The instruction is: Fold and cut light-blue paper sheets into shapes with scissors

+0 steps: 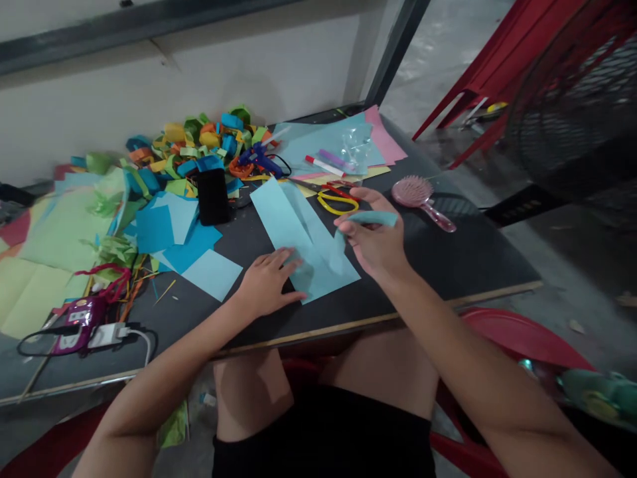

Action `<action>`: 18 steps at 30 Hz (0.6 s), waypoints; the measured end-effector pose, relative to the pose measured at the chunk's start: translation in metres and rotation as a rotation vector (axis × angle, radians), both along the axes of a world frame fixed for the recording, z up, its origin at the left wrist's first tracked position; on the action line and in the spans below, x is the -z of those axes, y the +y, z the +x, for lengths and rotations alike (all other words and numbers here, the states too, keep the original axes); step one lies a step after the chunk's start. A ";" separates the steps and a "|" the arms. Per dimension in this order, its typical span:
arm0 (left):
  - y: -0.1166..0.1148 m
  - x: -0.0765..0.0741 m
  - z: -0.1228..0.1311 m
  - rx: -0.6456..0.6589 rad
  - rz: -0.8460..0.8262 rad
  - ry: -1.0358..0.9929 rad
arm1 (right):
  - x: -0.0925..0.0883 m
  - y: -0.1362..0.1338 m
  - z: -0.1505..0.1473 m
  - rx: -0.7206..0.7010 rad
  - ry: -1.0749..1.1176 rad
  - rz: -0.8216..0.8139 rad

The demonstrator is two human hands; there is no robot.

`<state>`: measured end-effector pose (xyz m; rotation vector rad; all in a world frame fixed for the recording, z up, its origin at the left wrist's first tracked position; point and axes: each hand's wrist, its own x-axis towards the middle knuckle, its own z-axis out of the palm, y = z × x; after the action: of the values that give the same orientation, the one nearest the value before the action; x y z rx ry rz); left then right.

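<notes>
Viewing station: head camera, directed forward and down at the worktop and both hands.
Left hand: palm down, fingers loosely spread; fingertips touch the left edge of the light-blue sheet; nothing is gripped.
Right hand: raised over the right side of the sheet; thumb and fingers are closed on a bent light-blue strip. Whether strip and sheet are joined cannot be told.
Light-blue sheet: on the worktop between the hands, near the front edge; a long flap stands folded along its left side.
Beyond the sheet: yellow-handled scissors, a red-and-white marker and a purple marker.
Right of the scissors: pink hairbrush, bristles up.
Left of the sheet: black phone; nearer the front, a light-blue paper piece lies flat.
Rear pile: folded coloured paper pieces, with a blue glue gun at the right end.
Left end: purple device beside a white adapter.
Off the worktop: fan, at right.
</notes>
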<state>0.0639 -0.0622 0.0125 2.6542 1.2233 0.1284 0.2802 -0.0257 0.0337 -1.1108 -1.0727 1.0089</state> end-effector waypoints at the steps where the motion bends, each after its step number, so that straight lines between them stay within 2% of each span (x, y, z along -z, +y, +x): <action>1: 0.004 0.000 -0.002 -0.014 0.009 0.016 | -0.002 0.002 0.005 -0.034 0.007 -0.039; 4: 0.019 -0.008 -0.014 -0.098 0.047 0.066 | 0.001 0.010 0.012 -0.160 -0.069 -0.101; 7: 0.028 -0.013 -0.031 -0.157 0.010 0.069 | 0.009 0.019 0.012 -0.366 -0.234 -0.085; 9: 0.024 -0.010 -0.041 -0.212 -0.035 0.042 | 0.013 0.023 0.009 -0.499 -0.343 -0.068; 11: 0.013 -0.005 -0.047 -0.364 -0.037 0.001 | 0.017 0.023 0.005 -0.576 -0.412 -0.075; 13: -0.001 0.001 -0.047 -0.537 -0.029 -0.049 | 0.023 0.022 -0.001 -0.602 -0.452 -0.107; 14: -0.008 0.002 -0.045 -0.582 -0.034 -0.079 | 0.026 0.020 -0.005 -0.601 -0.479 -0.117; 18: -0.021 0.001 -0.030 -0.597 -0.118 -0.264 | 0.036 0.014 -0.022 -0.487 -0.733 -0.008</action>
<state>0.0337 -0.0829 0.0111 2.0157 1.8099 0.4647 0.2579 -0.0118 -0.0025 -1.2946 -1.9998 0.9887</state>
